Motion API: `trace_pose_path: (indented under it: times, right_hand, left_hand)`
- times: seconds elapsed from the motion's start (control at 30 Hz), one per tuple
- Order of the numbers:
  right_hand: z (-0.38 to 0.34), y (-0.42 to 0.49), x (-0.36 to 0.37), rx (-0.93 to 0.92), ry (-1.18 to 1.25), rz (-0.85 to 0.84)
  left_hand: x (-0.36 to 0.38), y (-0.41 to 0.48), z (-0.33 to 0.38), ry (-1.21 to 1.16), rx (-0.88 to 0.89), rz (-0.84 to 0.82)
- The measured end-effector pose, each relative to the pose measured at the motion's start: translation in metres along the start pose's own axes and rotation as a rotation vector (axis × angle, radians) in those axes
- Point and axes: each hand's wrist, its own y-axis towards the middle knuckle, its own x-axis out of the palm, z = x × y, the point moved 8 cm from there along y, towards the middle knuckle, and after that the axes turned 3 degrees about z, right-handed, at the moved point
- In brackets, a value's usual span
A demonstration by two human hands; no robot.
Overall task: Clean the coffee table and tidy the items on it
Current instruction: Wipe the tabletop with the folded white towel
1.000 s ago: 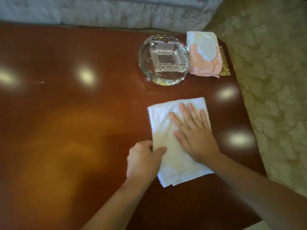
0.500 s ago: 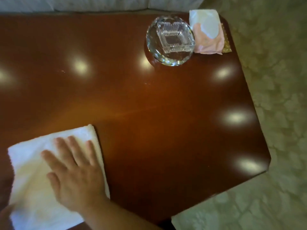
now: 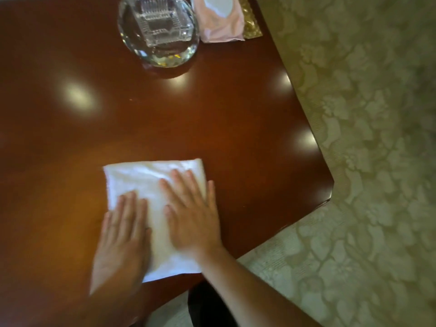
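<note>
folded terry cloth [image 3: 146, 177] slid right.

The left hand [image 3: 122, 234] lies flat, palm down, fingers straight toward 12 o'clock. The right hand [image 3: 193, 215] lies likewise at its 3 o'clock, forearm entering from 5 o'clock.
</note>
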Motion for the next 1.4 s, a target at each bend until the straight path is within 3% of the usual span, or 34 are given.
trace_pose_path:
  times: [0.1, 0.17, 0.27, 0.37, 0.47, 0.57, 0.87, 1.0, 1.17, 1.3, 1.4]
  right_hand:
    - [0.108, -0.029, -0.023, 0.088, -0.144, -0.026]
    - [0.183, -0.047, -0.041, 0.14, -0.199, -0.024]
    - [0.274, -0.052, -0.064, 0.151, -0.258, -0.006]
    - [0.326, -0.042, -0.079, 0.124, -0.256, -0.001]
    - [0.334, -0.034, -0.083, 0.155, -0.222, 0.013]
    - [0.317, -0.033, -0.08, 0.181, -0.243, 0.022]
    - [0.222, -0.009, -0.064, 0.021, -0.19, -0.053]
    - [0.159, 0.007, -0.046, -0.15, -0.175, -0.076]
    - [0.032, 0.031, -0.017, -0.385, -0.186, -0.075]
    - [-0.054, 0.065, -0.007, -0.425, -0.051, -0.066]
    - [-0.054, 0.078, -0.007, -0.422, 0.041, -0.101]
  left_hand:
    - [0.017, 0.023, 0.116, -0.046, 0.178, 0.021]
    - [0.046, 0.04, 0.186, -0.096, 0.202, -0.063]
    - [0.075, 0.066, 0.264, -0.079, 0.202, -0.042]
    - [0.096, 0.086, 0.307, -0.047, 0.191, -0.04]
    - [0.098, 0.098, 0.314, -0.054, 0.223, -0.104]
    - [0.084, 0.095, 0.304, -0.067, 0.265, -0.093]
    - [0.052, 0.072, 0.215, 0.015, 0.236, -0.064]
    - [0.041, 0.052, 0.169, 0.049, 0.124, -0.128]
    - [-0.009, 0.027, 0.073, -0.008, -0.123, 0.003]
    - [-0.035, 0.008, 0.004, -0.02, -0.231, 0.167]
    - [-0.038, 0.014, -0.024, -0.023, -0.273, 0.147]
